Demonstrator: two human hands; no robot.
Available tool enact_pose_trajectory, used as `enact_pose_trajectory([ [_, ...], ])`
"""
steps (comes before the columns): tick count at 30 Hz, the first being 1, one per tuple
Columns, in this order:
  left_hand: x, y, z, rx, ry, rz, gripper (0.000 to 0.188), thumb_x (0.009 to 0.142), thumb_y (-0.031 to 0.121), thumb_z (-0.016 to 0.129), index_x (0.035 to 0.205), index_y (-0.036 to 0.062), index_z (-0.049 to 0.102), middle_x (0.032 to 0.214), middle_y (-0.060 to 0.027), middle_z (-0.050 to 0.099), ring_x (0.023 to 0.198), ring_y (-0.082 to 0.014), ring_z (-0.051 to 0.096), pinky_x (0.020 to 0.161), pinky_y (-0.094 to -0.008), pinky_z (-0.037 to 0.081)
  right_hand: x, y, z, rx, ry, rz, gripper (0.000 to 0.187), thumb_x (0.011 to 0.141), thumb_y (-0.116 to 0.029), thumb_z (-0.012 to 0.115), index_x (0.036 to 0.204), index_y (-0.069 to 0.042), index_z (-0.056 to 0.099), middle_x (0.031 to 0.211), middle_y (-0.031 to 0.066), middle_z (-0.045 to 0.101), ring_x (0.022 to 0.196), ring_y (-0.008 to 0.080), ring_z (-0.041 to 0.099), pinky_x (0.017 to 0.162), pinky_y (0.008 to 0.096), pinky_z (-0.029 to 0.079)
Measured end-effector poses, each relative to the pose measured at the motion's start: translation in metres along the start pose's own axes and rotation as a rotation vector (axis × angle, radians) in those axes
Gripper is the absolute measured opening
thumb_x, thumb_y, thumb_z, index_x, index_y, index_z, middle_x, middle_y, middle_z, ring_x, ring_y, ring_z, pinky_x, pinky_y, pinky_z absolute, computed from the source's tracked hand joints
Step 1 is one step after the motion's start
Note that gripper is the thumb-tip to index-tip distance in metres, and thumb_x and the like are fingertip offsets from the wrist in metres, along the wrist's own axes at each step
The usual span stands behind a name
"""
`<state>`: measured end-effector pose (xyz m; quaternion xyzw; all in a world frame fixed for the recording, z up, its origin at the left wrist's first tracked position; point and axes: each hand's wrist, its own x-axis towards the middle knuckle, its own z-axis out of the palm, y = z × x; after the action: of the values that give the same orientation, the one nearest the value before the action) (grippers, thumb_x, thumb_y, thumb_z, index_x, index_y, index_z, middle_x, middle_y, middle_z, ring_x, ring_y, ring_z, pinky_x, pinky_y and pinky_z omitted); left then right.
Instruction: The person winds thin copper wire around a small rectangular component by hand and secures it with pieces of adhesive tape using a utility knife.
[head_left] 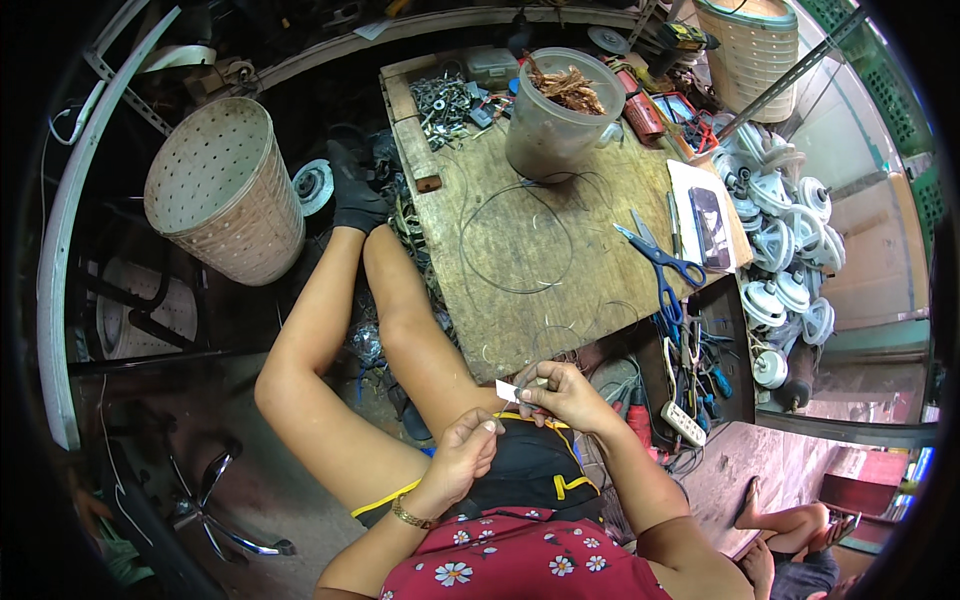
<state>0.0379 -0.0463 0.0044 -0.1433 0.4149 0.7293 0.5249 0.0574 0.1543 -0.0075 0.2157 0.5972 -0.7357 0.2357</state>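
Over my lap, my left hand (468,455) is closed in a pinch, its fingertips close to a small white flat piece (507,391). Something thin, like a fine wire, seems to run from that pinch, but it is too small to be sure. My right hand (562,396) has its thumb and fingers closed together at the white piece's right edge. A small dark bit shows by those fingertips. On the wooden table (450,230) ahead lies a loose coil of thin wire (515,290). Blue-handled scissors (662,262) lie partly open at the table's right side.
A translucent bucket (545,140) with copper-coloured scrap stands on the table, beside piled screws (455,105). A phone (711,228) rests at right, near white pulley-like wheels (790,240). Hand tools and a power strip (684,423) lie below. A perforated basket (230,190) stands left. Another person's leg (780,518) shows lower right.
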Motion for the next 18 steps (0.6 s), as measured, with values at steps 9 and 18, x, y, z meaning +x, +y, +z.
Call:
enact_pose_trajectory([
  [9,-0.009,-0.013,-0.001,-0.222,-0.146,-0.058,0.016,0.098,0.019,0.04,0.092,0.0085,0.05,0.055,0.0044,0.028,0.043,-0.0034,0.022,0.038,-0.0178,0.018,0.005,-0.007,-0.05,0.114,0.296,-0.109,0.022,0.089,-0.011,0.055,0.107,0.002,0.053,0.068,0.0052,0.059,0.053,0.0091,0.054,0.046,0.0212,0.044],
  [18,0.014,-0.005,0.0,0.174,0.092,0.232,0.013,0.097,0.016,0.044,0.094,0.006,0.051,0.058,0.0049,0.037,0.046,-0.0022,0.028,0.04,-0.0176,0.022,-0.007,0.004,-0.021,0.299,0.116,-0.161,0.025,0.089,-0.016,0.055,0.107,-0.001,0.047,0.07,0.0076,0.057,0.063,0.0167,0.057,0.061,0.0283,0.049],
])
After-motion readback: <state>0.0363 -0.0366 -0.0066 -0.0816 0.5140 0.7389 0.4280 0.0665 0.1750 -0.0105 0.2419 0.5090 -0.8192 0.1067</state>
